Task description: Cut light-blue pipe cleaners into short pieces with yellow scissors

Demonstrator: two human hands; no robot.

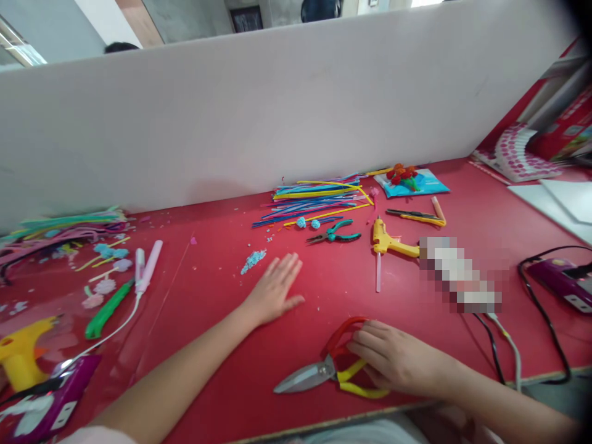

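My left hand (pixel 276 291) lies flat on the red table with its fingers stretched out, holding nothing. Just beyond its fingers is a small heap of light blue clippings (pixel 253 262). Near the front edge, my right hand (pixel 393 356) has its fingers curled at the handles of a pair of scissors (pixel 311 376). One handle is red, the other yellow; the closed-looking blades point left. Part of the handles is hidden by the hand. Teal-handled pliers (pixel 333 233) lie beyond my left hand, with two blue fuzzy balls (pixel 308 223) behind them.
Colourful pipe cleaners (pixel 319 200) lie along the white partition (pixel 259 117). To the right are a yellow glue gun (pixel 393 242), tweezers (pixel 414 214) and a blue packet (pixel 428 183). At left lie a pink hair-straightener-like tool (pixel 148 266), a green cutter (pixel 108 310) and another yellow glue gun (pixel 25 351). Cords trail at both sides.
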